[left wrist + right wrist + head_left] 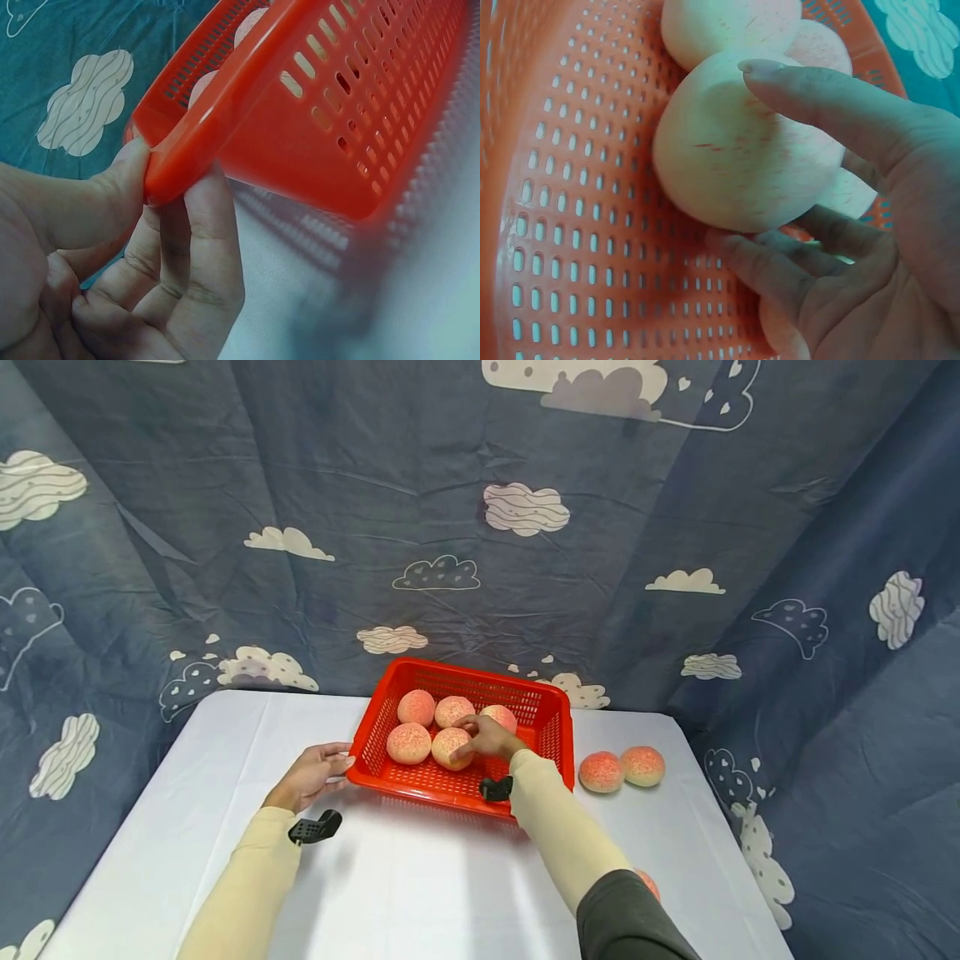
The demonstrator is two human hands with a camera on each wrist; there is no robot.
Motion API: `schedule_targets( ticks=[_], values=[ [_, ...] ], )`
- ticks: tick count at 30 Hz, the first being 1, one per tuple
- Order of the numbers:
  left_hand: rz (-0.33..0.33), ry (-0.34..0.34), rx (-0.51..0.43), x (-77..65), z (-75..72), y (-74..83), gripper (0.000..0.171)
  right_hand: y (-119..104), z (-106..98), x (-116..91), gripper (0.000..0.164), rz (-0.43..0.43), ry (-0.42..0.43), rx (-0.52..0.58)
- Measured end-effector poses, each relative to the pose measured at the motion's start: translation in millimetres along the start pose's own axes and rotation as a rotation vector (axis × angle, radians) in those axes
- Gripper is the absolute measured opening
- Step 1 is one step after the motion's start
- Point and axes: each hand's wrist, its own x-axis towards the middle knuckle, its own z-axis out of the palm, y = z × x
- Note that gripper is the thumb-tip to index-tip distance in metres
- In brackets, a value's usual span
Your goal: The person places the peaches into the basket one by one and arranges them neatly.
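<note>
Fruit (448, 750), likely light, bruisable, best cupped round middle, gripped by fingers of right hand (491, 737); left hand (312, 775), fingers clamped on rim of basket (431, 790).

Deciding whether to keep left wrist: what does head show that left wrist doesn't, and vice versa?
Head only: the right hand gripping a ball in the red basket, and loose balls on the white table to its right.

Left wrist only: fingers tucked beneath the basket's rim.

Both: the left hand holding that rim, balls inside (just slivers from the wrist), the table, the cloud-print backdrop.
</note>
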Motion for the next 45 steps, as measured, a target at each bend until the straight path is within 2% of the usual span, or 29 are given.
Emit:
schedule_targets(
  ticks=[5, 11, 19, 25, 31, 37, 41, 45],
  values=[
    [-0.006, 0.001, 0.016, -0.8, 1.7, 1.0, 0.049, 1, -7, -8, 0.063, 0.002, -0.058, 0.102],
    [-0.009, 0.004, 0.014, -3.0, 2.8, 2.2, 0.05, 3, -17, -19, 0.061, -0.015, -0.106, 0.146],
    [-0.011, 0.004, 0.015, -2.0, 0.9, 1.1, 0.05, 6, -35, -38, 0.058, -0.055, -0.129, 0.201],
    [-0.017, 0.007, 0.029, -3.1, 1.8, 2.2, 0.051, 11, -48, -56, 0.061, -0.064, -0.107, 0.109],
    [-0.03, 0.012, 0.027, -5.0, 4.5, 3.3, 0.051, 19, -61, -79, 0.06, -0.084, -0.093, 0.136],
    [-0.023, 0.009, 0.028, -5.2, 4.6, 4.1, 0.052, 27, -72, -100, 0.061, -0.079, -0.044, 0.169],
    [-0.032, 0.017, 0.033, -5.3, 5.2, 3.1, 0.054, 37, -80, -115, 0.057, -0.133, -0.043, 0.204],
    [-0.035, 0.019, 0.038, -6.1, 5.7, 2.0, 0.054, 49, -87, -131, 0.055, -0.216, -0.08, 0.235]
  ],
)
